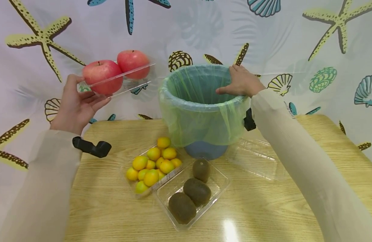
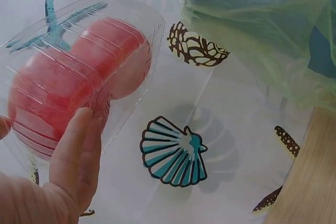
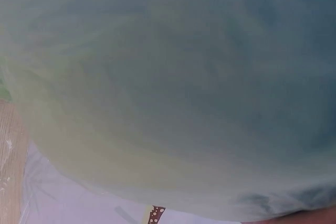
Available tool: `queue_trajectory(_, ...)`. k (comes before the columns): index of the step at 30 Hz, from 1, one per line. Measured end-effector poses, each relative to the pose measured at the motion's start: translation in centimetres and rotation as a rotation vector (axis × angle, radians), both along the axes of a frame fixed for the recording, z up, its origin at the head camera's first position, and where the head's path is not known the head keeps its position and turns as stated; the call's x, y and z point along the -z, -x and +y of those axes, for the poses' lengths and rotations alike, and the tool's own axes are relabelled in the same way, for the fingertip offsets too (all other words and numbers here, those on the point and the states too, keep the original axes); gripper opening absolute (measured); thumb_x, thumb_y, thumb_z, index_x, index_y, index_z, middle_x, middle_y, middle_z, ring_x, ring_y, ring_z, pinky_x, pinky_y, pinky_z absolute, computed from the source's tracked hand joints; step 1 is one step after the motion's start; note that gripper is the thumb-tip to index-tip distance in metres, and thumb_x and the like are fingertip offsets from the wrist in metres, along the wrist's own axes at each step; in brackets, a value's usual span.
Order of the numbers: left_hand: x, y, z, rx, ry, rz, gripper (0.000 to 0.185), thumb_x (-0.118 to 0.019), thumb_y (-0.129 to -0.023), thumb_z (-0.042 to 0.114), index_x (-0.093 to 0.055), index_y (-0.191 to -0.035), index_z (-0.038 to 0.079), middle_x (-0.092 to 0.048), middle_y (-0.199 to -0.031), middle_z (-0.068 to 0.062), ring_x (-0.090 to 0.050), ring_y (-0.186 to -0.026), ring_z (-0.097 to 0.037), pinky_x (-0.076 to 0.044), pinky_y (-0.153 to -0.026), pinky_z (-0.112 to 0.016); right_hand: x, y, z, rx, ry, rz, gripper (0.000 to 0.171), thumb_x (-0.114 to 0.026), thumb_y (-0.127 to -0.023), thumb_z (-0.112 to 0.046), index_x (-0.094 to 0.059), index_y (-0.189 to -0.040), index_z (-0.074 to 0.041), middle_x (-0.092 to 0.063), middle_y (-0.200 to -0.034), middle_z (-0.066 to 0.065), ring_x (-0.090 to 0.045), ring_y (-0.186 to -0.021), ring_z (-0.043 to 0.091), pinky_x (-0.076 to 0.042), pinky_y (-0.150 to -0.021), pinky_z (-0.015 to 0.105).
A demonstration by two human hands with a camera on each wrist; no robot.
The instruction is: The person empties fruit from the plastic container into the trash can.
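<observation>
- Table [image 1: 113, 215]: kiwi tray [image 1: 215, 188] on it, head view only.
- Lined bin [image 1: 201, 124]: right grip [image 1: 241, 80] holds its rim, plain only from the head.
- Apple tray [image 2: 147, 19]: raised in the left grip [image 1: 78, 109], left of the bin; left-wrist view alone shows its ribbed underside.

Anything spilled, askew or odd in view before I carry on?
Nothing looks spilled or damaged. Only the clear apple tray, with both apples inside, stands out: held up by the left hand, it looks tilted, whereas the kiwi tray lies flat on the table.
</observation>
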State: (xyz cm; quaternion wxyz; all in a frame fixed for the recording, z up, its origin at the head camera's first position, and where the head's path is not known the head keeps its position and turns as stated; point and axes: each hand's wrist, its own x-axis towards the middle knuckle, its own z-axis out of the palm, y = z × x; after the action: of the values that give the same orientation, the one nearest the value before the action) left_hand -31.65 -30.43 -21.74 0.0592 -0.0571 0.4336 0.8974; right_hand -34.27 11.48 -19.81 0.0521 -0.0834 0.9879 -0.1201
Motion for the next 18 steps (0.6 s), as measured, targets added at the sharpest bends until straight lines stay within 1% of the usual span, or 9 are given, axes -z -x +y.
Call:
queue_trajectory(4,-0.4,0.1,0.9,0.009,0.032,0.007,0.045,-0.06,-0.089,0.029,-0.043,-0.125,0.009,-0.051,-0.121,-0.004,-0.048,-0.121,-0.02,-0.054,-0.088,-0.034,0.0,0.0,0.0,0.0,0.0,0.003,0.096,-0.053,-0.092,-0.05,0.002,-0.152,0.0,0.006,-0.159,0.019,0.004,-0.147,0.036,-0.009,-0.118,0.053)
queue_trajectory(10,-0.9,0.4,2.3,0.023,0.075,0.015,0.051,-0.059,-0.09,0.032,-0.036,-0.13,0.01,-0.049,-0.122,-0.004,-0.048,-0.122,-0.021,-0.054,-0.087,-0.034,-0.1,0.0,-0.1,-0.002,-0.005,0.005,0.095,-0.053,-0.092,-0.049,0.001,-0.152,0.0,0.005,-0.159,0.02,0.003,-0.147,0.036,-0.01,-0.118,0.052)
queue_trajectory(13,-1.2,0.5,3.0,0.038,0.113,0.03,0.053,-0.057,-0.091,0.034,-0.033,-0.132,0.01,-0.047,-0.123,-0.004,-0.047,-0.123,-0.021,-0.055,-0.086,-0.032,-0.1,0.1,-0.1,-0.002,-0.007,0.006,0.095,-0.054,-0.092,-0.049,0.001,-0.152,0.001,0.004,-0.159,0.02,0.003,-0.147,0.036,-0.01,-0.118,0.052)
queue_trajectory(18,-1.7,0.6,4.5,0.035,0.193,0.034,0.059,-0.057,-0.091,0.038,-0.031,-0.134,0.008,-0.046,-0.123,-0.006,-0.046,-0.124,-0.022,-0.056,-0.083,-0.032,-0.1,0.1,0.0,0.002,-0.009,0.005,0.095,-0.054,-0.092,-0.048,0.001,-0.152,0.001,0.004,-0.159,0.02,0.002,-0.147,0.036,-0.01,-0.118,0.052)
